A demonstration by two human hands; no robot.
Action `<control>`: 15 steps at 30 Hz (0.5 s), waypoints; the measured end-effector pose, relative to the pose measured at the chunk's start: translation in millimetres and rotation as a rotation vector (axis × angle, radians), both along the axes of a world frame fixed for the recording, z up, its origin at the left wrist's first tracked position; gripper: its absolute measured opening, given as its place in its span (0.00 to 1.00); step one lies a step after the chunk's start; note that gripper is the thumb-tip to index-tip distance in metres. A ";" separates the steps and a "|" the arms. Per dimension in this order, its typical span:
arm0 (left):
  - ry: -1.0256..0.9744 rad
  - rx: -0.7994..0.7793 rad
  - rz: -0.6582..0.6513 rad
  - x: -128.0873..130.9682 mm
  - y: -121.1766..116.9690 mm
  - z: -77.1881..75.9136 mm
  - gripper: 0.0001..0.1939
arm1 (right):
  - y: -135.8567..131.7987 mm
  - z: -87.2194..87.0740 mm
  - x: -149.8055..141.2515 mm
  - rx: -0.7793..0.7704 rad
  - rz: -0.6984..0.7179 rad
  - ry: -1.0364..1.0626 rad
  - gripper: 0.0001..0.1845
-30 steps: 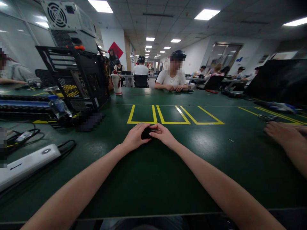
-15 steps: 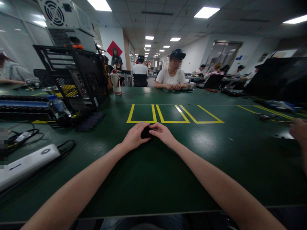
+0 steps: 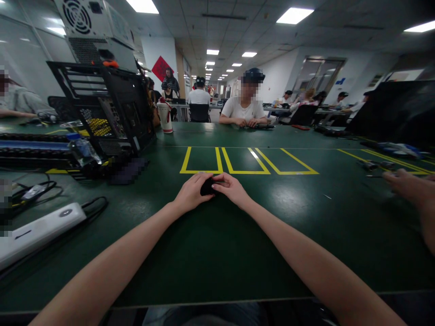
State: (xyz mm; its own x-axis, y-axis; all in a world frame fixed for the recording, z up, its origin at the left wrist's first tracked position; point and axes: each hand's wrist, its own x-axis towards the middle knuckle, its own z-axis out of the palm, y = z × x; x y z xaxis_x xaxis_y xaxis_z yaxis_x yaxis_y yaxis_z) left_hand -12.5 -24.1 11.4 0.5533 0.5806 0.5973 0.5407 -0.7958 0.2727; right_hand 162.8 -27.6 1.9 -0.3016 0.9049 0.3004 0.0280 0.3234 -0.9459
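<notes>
A small black object point(image 3: 207, 186) is held between my hands, just in front of the yellow tape outlines point(image 3: 224, 171) on the green table point(image 3: 210, 253). Its kind cannot be made out, since fingers cover much of it. My left hand point(image 3: 192, 192) curls round its left side, thumb below and fingers above. From the right, my right hand point(image 3: 231, 190) pinches at its edge with thumb and fingertips.
On the left stand an open black computer case point(image 3: 115, 108), a plastic bottle point(image 3: 81, 149) and a white power strip point(image 3: 44, 233) with cables. A white cup point(image 3: 165, 117) stands farther back. At right a co-worker's hand point(image 3: 408, 183) reaches near small metal parts point(image 3: 374, 165).
The co-worker's hand at the right edge has come farther into view, moving left toward the metal parts. My hands hold nearly the same pose on the black object.
</notes>
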 end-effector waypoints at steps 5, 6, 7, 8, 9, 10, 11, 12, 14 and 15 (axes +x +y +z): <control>-0.001 0.001 -0.003 0.1 -0.3 0.4 0.30 | 2.7 1.2 1.4 -0.045 -0.023 -0.046 0.20; 0.001 0.000 -0.002 0.0 -0.3 0.3 0.30 | 2.8 1.6 1.9 -0.059 -0.007 -0.056 0.20; 0.002 -0.001 -0.001 -0.2 -0.3 0.2 0.30 | 2.7 1.9 2.4 -0.062 0.008 -0.063 0.20; 0.005 -0.002 -0.001 -0.3 -0.3 0.2 0.30 | 2.3 2.1 2.8 -0.055 0.017 -0.063 0.19; 0.007 -0.004 -0.002 -0.4 -0.3 0.1 0.30 | 1.7 2.2 2.9 -0.044 0.023 -0.056 0.19; 0.007 -0.005 -0.003 -0.4 -0.3 0.1 0.30 | 0.9 2.2 2.8 -0.034 0.026 -0.041 0.20; 0.004 -0.005 -0.004 -0.4 -0.3 0.1 0.30 | 0.2 2.1 2.5 -0.026 0.029 -0.023 0.20; 0.000 -0.004 -0.005 -0.2 -0.3 0.2 0.30 | -0.6 2.1 2.1 -0.023 0.029 -0.008 0.19; -0.009 0.000 -0.009 0.2 -0.3 0.3 0.30 | -1.4 2.3 1.1 -0.018 0.014 -0.003 0.16; -0.011 0.002 -0.011 0.3 -0.3 0.4 0.30 | -1.4 2.6 0.6 -0.013 0.001 -0.011 0.14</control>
